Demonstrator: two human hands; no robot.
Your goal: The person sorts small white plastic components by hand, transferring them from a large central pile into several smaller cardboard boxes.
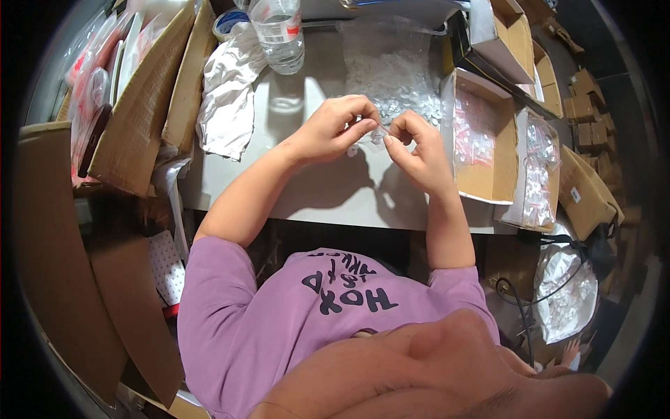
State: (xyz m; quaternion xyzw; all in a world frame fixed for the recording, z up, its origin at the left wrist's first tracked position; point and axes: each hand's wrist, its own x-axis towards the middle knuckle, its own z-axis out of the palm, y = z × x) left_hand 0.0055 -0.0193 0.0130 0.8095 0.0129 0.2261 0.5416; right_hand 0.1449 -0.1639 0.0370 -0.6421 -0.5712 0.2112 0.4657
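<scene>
Over the grey table (307,195), both of my hands meet with the fingertips almost touching. My left hand (333,127) is closed in a pinch on one side of a small clear plastic bag (377,135) with a thin reddish edge. On its other side, the fingers of my right hand (421,152) pinch it too. Fingers partly hide the bag, so whether anything is inside cannot be made out. Just beyond my hands lies a large clear bag (384,59), with many small shiny, clear pieces (422,105) at its near end.
To the right, a cardboard box (501,164) holds small red-edged bags (471,133); another box of clear packets (537,167) stands beside it. A water bottle (279,38), a white cloth (229,98) and a tape roll (229,22) sit far left. Tall cardboard boxes (139,105) line the left.
</scene>
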